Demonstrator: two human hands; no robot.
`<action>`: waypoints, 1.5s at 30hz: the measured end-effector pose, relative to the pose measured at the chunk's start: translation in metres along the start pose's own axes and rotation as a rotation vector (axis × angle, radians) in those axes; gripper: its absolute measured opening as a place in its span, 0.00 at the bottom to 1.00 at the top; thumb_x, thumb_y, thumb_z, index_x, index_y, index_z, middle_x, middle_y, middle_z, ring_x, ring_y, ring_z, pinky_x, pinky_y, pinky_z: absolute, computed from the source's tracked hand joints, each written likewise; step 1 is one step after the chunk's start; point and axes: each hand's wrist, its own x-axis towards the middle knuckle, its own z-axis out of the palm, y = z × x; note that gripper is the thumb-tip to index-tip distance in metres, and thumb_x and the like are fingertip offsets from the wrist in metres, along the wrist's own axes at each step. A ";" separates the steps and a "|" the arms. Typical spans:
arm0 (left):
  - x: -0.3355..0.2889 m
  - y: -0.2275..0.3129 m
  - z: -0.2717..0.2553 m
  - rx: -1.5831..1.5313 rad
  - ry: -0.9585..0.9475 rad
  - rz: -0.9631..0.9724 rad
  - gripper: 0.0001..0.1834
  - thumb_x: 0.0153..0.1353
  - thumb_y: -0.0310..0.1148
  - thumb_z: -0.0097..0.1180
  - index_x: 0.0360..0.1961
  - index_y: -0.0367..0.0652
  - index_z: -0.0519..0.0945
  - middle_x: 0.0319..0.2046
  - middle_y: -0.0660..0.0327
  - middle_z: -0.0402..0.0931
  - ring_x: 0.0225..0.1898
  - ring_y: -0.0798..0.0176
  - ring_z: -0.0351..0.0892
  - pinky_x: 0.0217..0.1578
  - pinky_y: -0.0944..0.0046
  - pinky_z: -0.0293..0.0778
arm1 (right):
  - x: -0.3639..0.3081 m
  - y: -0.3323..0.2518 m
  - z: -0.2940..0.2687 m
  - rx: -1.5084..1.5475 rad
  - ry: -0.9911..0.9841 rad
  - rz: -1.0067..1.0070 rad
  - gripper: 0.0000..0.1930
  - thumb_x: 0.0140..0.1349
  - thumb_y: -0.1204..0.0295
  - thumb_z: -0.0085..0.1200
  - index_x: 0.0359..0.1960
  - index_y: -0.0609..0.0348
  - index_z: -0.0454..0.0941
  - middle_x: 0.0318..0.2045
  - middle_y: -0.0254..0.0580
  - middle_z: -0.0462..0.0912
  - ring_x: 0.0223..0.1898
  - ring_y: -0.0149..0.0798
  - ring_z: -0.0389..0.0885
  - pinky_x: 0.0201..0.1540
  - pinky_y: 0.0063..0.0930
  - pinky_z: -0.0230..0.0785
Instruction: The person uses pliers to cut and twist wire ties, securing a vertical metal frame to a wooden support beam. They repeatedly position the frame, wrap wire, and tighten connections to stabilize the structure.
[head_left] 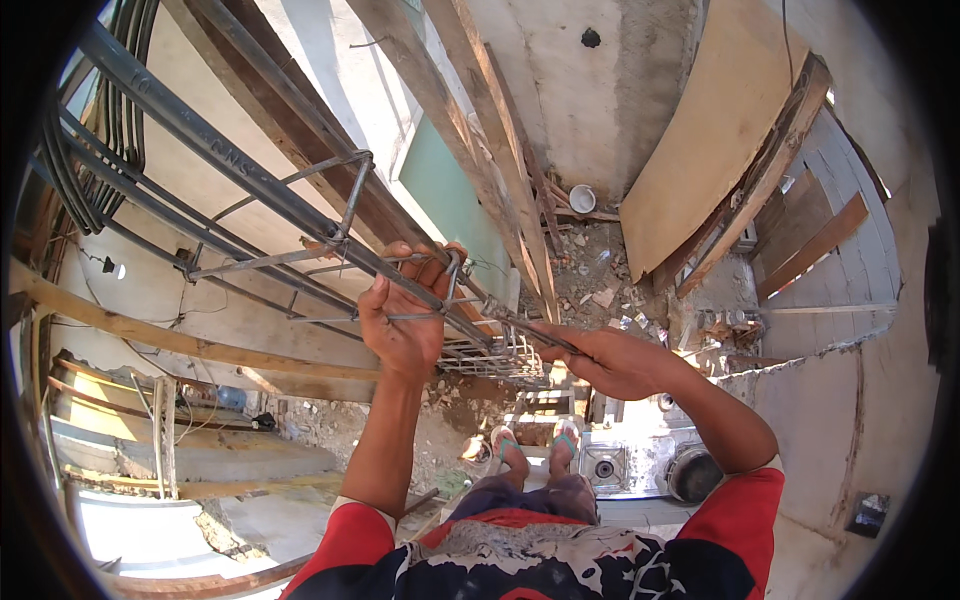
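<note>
The rebar cage (270, 190) is running slantwise through the left hand (405, 322), which is holding a bar with half-curled fingers, while the right hand (612, 360), closed on a slender metal tool (537, 333) beside it, is risking jabbed fingers should that tool slip.

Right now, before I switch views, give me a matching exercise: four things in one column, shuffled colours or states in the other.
1. left grip
2. right grip
3. small round container
4. flat panel

A. holding a slim dark tool
B. pale green
C. up against the long dark bars
D. white

Pairs: 1-C; 2-A; 3-D; 4-B
</note>
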 end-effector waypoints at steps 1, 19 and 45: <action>0.000 -0.001 -0.002 0.010 0.027 -0.006 0.27 0.63 0.50 0.52 0.56 0.42 0.74 0.54 0.50 0.79 0.64 0.40 0.72 0.70 0.41 0.61 | 0.004 0.006 0.000 0.101 0.017 0.003 0.30 0.74 0.71 0.40 0.77 0.55 0.56 0.54 0.48 0.85 0.54 0.47 0.82 0.60 0.39 0.71; 0.001 0.000 -0.001 0.027 0.004 0.003 0.27 0.61 0.53 0.53 0.55 0.45 0.75 0.57 0.52 0.78 0.64 0.41 0.72 0.69 0.40 0.61 | 0.026 0.004 -0.030 0.236 -0.049 -0.061 0.29 0.78 0.67 0.39 0.79 0.54 0.54 0.64 0.43 0.79 0.63 0.41 0.76 0.65 0.37 0.67; 0.002 0.000 -0.004 0.006 -0.044 0.023 0.26 0.65 0.50 0.51 0.56 0.42 0.73 0.53 0.51 0.80 0.63 0.38 0.72 0.68 0.43 0.61 | 0.031 -0.007 -0.047 0.058 -0.010 -0.137 0.24 0.79 0.65 0.42 0.73 0.58 0.63 0.39 0.45 0.79 0.41 0.39 0.79 0.48 0.37 0.72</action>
